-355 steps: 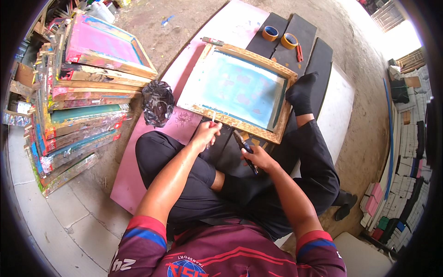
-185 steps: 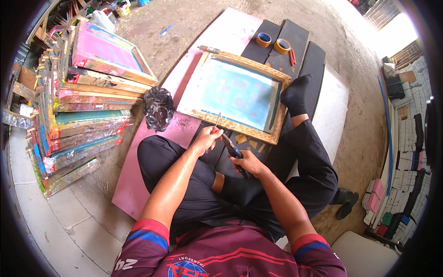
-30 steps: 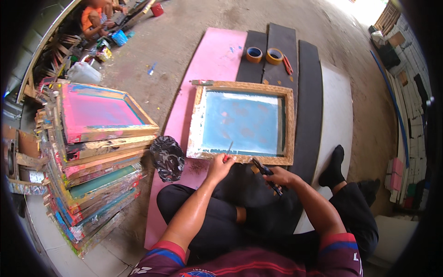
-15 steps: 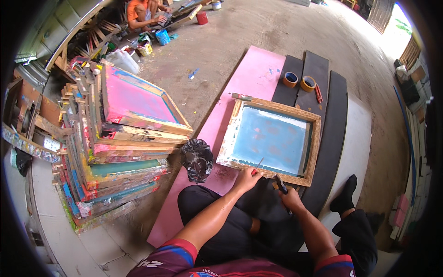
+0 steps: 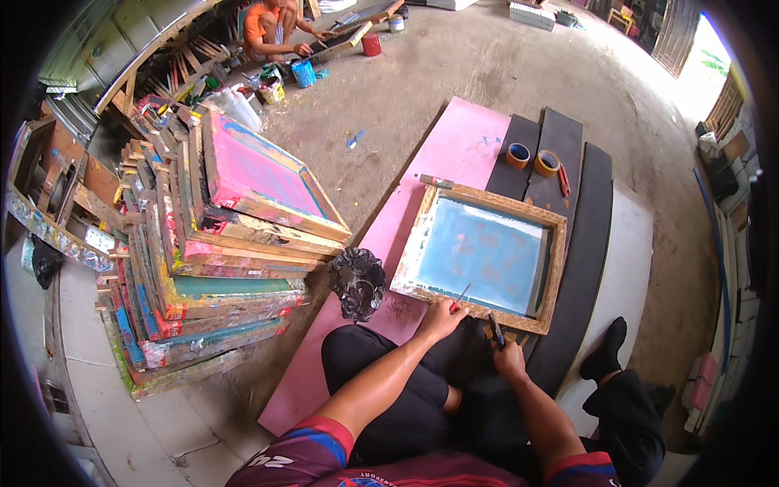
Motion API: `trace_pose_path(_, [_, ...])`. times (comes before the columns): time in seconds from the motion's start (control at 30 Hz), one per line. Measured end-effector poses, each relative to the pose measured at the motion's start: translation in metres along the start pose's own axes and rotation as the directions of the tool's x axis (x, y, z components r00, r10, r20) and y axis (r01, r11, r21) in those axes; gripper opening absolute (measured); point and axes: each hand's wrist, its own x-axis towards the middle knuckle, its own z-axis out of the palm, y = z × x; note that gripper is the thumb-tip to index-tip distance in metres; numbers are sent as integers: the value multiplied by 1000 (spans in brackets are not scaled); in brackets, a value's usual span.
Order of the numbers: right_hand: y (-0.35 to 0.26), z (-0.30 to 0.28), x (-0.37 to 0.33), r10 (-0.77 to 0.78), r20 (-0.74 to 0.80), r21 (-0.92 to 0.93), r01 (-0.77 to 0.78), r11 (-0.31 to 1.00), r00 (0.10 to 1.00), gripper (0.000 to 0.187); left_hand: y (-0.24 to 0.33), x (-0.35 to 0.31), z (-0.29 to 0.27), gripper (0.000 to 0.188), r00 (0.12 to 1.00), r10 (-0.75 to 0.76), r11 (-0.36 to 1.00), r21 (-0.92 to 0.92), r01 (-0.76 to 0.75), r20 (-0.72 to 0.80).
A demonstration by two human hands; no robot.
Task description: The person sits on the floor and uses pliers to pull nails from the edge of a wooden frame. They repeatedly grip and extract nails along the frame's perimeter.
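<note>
A wooden screen-printing frame (image 5: 557,288) with blue mesh lies flat in front of me. By its near edge, my left hand (image 5: 441,319) is closed on a thin screwdriver (image 5: 464,290) with a red grip, its metal shaft pointing up over the mesh. Just to the right, my right hand (image 5: 509,359) is wrapped around dark-handled pliers (image 5: 495,328), their head close to the frame's near rail. The fingers hide most of both handles. A crumpled black plastic bag (image 5: 357,284) sits left of the frame.
Several used print frames (image 5: 243,276) are stacked at left. Two tape rolls (image 5: 547,163) and a red cutter (image 5: 564,180) lie beyond the frame on dark boards (image 5: 578,235) beside a pink board (image 5: 466,146). Far back, a person in orange (image 5: 264,28) squats near paint cans (image 5: 303,74).
My view has tilted slightly, so the scene sits lower and a little further right. Both hands keep their tools by the frame's near edge. The far person's arms have shifted.
</note>
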Motion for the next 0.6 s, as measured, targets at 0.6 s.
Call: trace_pose_path(0.6, [-37,12,-6,-269,622,459,-64,886,736,36,-6,-6,-41,24,887,-250,676,-585,448,389])
